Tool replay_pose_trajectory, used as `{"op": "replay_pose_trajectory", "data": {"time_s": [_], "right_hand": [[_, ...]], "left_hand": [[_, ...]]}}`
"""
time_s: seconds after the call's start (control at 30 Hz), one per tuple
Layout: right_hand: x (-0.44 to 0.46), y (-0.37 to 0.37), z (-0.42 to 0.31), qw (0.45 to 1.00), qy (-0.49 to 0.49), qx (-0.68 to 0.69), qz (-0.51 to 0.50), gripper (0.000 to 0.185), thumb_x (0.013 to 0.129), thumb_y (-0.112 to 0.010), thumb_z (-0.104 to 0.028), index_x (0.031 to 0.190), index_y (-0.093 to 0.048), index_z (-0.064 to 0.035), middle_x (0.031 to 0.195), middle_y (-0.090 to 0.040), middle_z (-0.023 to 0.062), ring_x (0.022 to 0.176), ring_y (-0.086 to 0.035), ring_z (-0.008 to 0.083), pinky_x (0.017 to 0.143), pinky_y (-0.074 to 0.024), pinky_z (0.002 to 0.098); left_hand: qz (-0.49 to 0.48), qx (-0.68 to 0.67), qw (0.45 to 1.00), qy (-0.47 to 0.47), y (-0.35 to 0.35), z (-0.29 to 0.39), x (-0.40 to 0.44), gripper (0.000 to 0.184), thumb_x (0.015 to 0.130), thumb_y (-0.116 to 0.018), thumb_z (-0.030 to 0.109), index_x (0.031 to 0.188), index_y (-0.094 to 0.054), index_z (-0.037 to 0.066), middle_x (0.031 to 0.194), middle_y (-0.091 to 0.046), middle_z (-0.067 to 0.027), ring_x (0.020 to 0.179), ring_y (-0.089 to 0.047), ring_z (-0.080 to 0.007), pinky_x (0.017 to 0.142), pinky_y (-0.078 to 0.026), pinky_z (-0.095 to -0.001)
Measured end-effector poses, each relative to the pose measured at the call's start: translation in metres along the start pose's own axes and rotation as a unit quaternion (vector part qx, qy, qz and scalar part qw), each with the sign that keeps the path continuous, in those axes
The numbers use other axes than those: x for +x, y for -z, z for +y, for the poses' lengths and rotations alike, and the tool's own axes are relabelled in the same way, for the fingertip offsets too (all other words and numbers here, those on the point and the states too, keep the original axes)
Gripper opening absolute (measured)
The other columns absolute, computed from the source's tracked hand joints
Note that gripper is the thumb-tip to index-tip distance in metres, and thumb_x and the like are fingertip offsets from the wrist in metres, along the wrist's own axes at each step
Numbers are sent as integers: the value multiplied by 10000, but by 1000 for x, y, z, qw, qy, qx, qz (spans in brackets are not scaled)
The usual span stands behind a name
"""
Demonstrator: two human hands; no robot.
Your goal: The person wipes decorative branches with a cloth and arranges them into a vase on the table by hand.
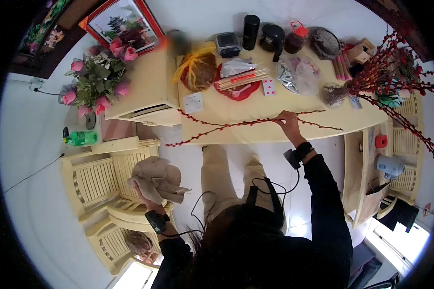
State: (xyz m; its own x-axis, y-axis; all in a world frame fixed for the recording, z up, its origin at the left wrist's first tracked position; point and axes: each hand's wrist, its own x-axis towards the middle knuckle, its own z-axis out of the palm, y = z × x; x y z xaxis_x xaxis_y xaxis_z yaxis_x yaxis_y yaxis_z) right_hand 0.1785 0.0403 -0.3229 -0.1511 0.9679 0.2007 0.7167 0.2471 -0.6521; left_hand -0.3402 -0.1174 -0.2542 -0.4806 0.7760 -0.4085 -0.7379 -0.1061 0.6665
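My right hand (289, 125) is closed on a thin twig with red buds (246, 123), held nearly level over the front edge of the cream table (270, 111). A second budded twig (197, 116) branches off beside it at the left end; whether the two are joined I cannot tell. Down at the left, my left hand (141, 193) grips a crumpled greyish-beige cloth (157, 178) above a wooden chair. The cloth hides most of its fingers. Each wrist wears a black strapped device with a cable.
A glass vase (333, 95) holds many red-budded branches at the table's right. On the table are a red plate (238, 94) with chopsticks, a yellow bag (197, 71), a black flask (251, 32) and playing cards (269, 87). Slatted chairs (97, 179) stand at the left.
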Motion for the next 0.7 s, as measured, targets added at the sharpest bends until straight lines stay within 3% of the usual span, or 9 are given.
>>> {"op": "replay_pose_trajectory", "data": {"time_s": [0.03, 0.13, 0.27, 0.37, 0.5, 0.57, 0.6, 0.67, 0.7], "right_hand": [[-1, -12, 12, 999, -23, 23, -12, 84, 671, -602, -148, 649, -604, -67, 660, -554, 61, 638, -526, 228, 612, -388, 345], [1, -44, 43, 996, -83, 21, -38, 117, 685, -586, -180, 645, -610, -72, 647, -542, 72, 649, -523, 239, 619, -399, 346], [8, -73, 86, 979, -165, 78, -95, 135, 681, -596, -212, 676, -612, -78, 707, -543, 53, 720, -523, 228, 618, -408, 357], [7, -90, 105, 992, -110, -53, -26, 79, 670, -626, -111, 689, -598, -40, 683, -561, 71, 587, -561, 179, 533, -428, 298], [15, -90, 100, 964, -177, -180, -79, 130, 646, -623, -311, 673, -633, -183, 737, -542, 7, 823, -492, 195, 729, -324, 376], [17, -92, 98, 951, -139, -272, -47, 206, 611, -597, -328, 618, -605, -122, 684, -550, 58, 730, -508, 261, 625, -367, 396], [20, -90, 94, 948, -179, -255, -55, 184, 608, -599, -322, 615, -610, -138, 723, -551, 46, 756, -503, 252, 644, -360, 409], [30, -89, 86, 941, -253, -215, -69, 141, 601, -604, -310, 609, -620, -170, 800, -552, 23, 808, -491, 235, 681, -347, 434], [29, -88, 87, 942, -239, -224, -72, 107, 615, -611, -302, 632, -628, -198, 810, -545, 12, 843, -471, 218, 710, -326, 421]], "left_hand": [[66, 166, 983, -51, -24, -1, -11, 511, 835, -375, 441, 1203, -371, 86, 1194, -397, -97, 1082, -379, -256, 902, -317, -412], [-1, 152, 987, -46, -16, 7, -19, 456, 838, -385, 448, 1144, -411, 110, 1114, -447, -51, 1037, -410, -210, 909, -303, -324], [21, 97, 995, 32, -18, 24, -21, 502, 827, -380, 474, 1175, -393, 112, 1149, -440, -52, 1063, -404, -227, 921, -304, -340], [50, 127, 990, 27, -39, 26, -27, 519, 826, -369, 478, 1199, -373, 116, 1175, -426, -51, 1090, -386, -234, 935, -293, -355], [5, 128, 991, 26, 19, 32, -10, 522, 825, -367, 480, 1207, -363, 124, 1194, -406, -47, 1101, -369, -232, 947, -265, -376], [-47, 124, 991, 31, 61, 31, 12, 526, 824, -370, 483, 1206, -362, 123, 1197, -402, -46, 1100, -366, -228, 948, -260, -378], [18, 143, 989, 40, 19, 27, 3, 517, 825, -371, 482, 1198, -368, 124, 1193, -399, -47, 1098, -359, -217, 945, -258, -367], [4, 153, 987, 53, -28, 15, -8, 508, 829, -372, 476, 1190, -374, 119, 1183, -403, -47, 1091, -362, -214, 941, -259, -355], [-1, 158, 986, 55, -44, 12, -12, 503, 831, -372, 472, 1186, -376, 116, 1178, -405, -47, 1088, -363, -212, 940, -259, -349]]}}
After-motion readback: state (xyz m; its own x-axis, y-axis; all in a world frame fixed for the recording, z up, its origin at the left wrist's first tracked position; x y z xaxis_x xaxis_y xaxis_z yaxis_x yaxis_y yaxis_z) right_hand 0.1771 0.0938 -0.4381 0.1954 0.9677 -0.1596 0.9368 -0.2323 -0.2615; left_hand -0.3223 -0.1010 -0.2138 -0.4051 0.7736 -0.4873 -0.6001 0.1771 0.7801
